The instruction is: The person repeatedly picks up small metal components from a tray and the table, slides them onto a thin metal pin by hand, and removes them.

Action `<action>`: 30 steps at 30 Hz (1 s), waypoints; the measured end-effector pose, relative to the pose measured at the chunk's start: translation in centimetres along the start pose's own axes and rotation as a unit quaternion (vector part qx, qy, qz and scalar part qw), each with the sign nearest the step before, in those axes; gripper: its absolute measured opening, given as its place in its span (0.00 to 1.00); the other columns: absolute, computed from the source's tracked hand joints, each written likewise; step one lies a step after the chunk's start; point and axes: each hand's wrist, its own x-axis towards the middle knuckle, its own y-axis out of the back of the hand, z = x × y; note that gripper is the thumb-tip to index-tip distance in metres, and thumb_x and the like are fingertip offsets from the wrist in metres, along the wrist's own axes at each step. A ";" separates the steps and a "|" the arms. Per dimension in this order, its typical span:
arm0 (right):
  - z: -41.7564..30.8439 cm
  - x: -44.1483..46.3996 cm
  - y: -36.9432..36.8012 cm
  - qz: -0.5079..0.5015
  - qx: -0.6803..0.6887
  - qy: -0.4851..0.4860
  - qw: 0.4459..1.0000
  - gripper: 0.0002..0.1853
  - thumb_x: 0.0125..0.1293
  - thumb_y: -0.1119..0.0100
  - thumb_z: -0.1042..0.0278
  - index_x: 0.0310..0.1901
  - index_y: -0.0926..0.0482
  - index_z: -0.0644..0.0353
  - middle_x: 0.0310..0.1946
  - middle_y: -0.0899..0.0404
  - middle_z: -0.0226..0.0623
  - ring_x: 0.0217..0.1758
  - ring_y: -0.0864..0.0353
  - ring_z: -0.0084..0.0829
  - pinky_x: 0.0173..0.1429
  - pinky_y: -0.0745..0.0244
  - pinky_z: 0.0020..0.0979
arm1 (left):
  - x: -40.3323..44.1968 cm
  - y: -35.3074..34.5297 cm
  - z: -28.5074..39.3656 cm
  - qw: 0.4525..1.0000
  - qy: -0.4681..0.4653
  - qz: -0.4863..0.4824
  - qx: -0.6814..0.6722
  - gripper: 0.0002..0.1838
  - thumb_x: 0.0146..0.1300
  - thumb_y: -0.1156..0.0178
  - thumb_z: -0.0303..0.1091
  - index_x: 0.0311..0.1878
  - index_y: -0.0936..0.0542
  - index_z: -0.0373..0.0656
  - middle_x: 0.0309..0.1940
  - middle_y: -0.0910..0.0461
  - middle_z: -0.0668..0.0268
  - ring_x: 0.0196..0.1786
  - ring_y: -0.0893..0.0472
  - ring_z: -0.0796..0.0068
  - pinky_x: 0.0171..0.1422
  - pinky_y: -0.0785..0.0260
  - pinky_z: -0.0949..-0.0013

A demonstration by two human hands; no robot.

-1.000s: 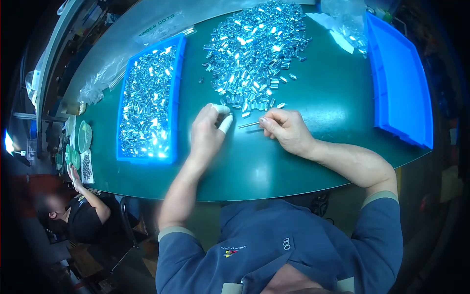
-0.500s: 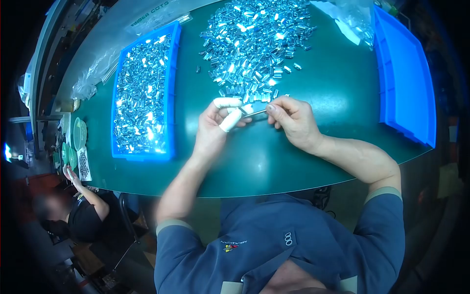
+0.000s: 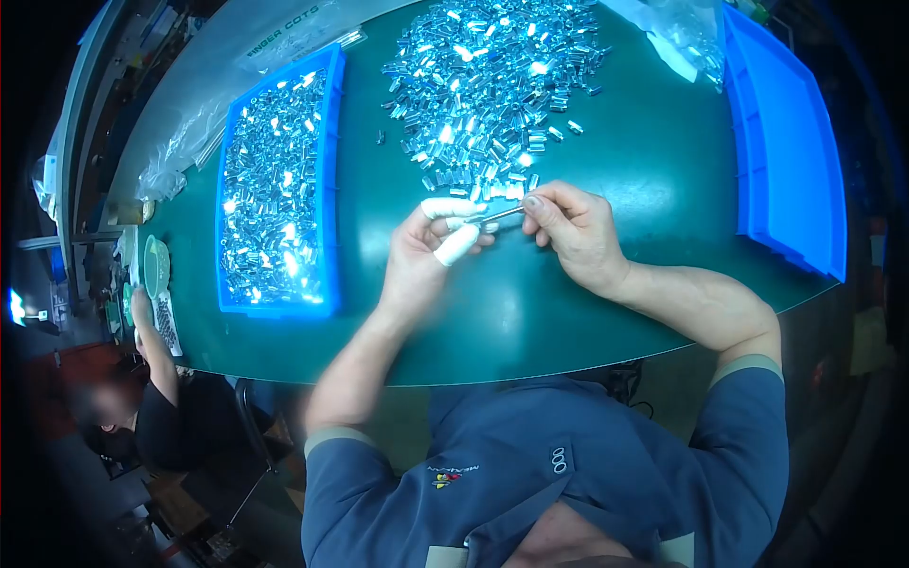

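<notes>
My left hand [image 3: 418,256] has white finger cots on its fingers, which are closed around a small shiny metal piece [image 3: 486,226], mostly hidden by the fingertips. Pinched between thumb and forefinger, a thin metal rod [image 3: 507,214] is in my right hand [image 3: 579,241]. The rod slants down to the left, and its far end meets the piece between the left fingertips. Whether it goes inside the piece, I cannot tell. Just beyond both hands lies a big heap of small shiny metal cylinders [image 3: 492,85] on the green table [image 3: 606,312].
A blue tray [image 3: 331,189] full of similar metal pieces stands at left. Another blue tray [image 3: 791,151] is at the right edge. Plastic bags [image 3: 170,170] lie at the back left. A co-worker [image 3: 170,407] sits at far left, one arm stretched toward green dishes [image 3: 156,267].
Both my hands keep their hold and have shifted only slightly, the left fingers turning a little around the piece. The co-worker's arm has reached further up toward the green dishes.
</notes>
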 end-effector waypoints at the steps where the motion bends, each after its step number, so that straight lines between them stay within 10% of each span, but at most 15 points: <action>1: 0.1 0.0 0.0 0.000 0.003 0.000 1.000 0.11 0.80 0.42 0.63 0.45 0.17 0.63 0.32 0.17 0.28 0.31 0.25 0.15 0.35 0.29 0.20 | -0.1 -0.1 -0.1 1.000 0.002 -0.011 -0.007 0.12 0.72 0.37 0.25 0.56 0.21 0.39 0.46 0.12 0.55 0.46 0.11 0.69 0.50 0.19 0.71; 13: -0.4 0.1 -0.2 -0.102 -0.122 0.008 0.987 0.24 0.80 0.43 0.54 0.29 0.16 0.63 0.20 0.18 0.35 0.23 0.21 0.26 0.29 0.27 0.33 | -0.5 -0.3 -0.7 0.998 -0.025 -0.050 0.026 0.11 0.72 0.36 0.23 0.55 0.20 0.36 0.46 0.12 0.58 0.47 0.11 0.70 0.52 0.18 0.70; 24: -0.4 0.2 0.2 -0.073 -0.053 0.012 0.996 0.22 0.81 0.45 0.54 0.34 0.16 0.63 0.22 0.19 0.31 0.26 0.23 0.19 0.31 0.28 0.25 | -0.6 2.0 1.6 0.975 -0.151 0.044 0.160 0.10 0.73 0.37 0.23 0.55 0.20 0.36 0.45 0.12 0.57 0.47 0.13 0.70 0.55 0.20 0.68; 26: -0.4 0.2 0.4 -0.059 -0.036 -0.004 0.998 0.22 0.81 0.45 0.53 0.34 0.16 0.63 0.22 0.19 0.30 0.25 0.23 0.18 0.31 0.28 0.25 | -0.2 4.7 3.2 0.922 -0.258 0.133 0.256 0.09 0.72 0.36 0.26 0.53 0.18 0.38 0.47 0.12 0.59 0.50 0.14 0.71 0.58 0.22 0.66; 30: -0.1 0.2 0.2 -0.067 -0.037 0.018 0.997 0.23 0.81 0.45 0.52 0.33 0.15 0.62 0.21 0.19 0.29 0.24 0.24 0.18 0.28 0.30 0.25 | -0.6 8.4 7.2 0.610 -0.365 0.354 0.607 0.10 0.67 0.34 0.24 0.51 0.16 0.37 0.50 0.14 0.55 0.54 0.15 0.58 0.62 0.26 0.57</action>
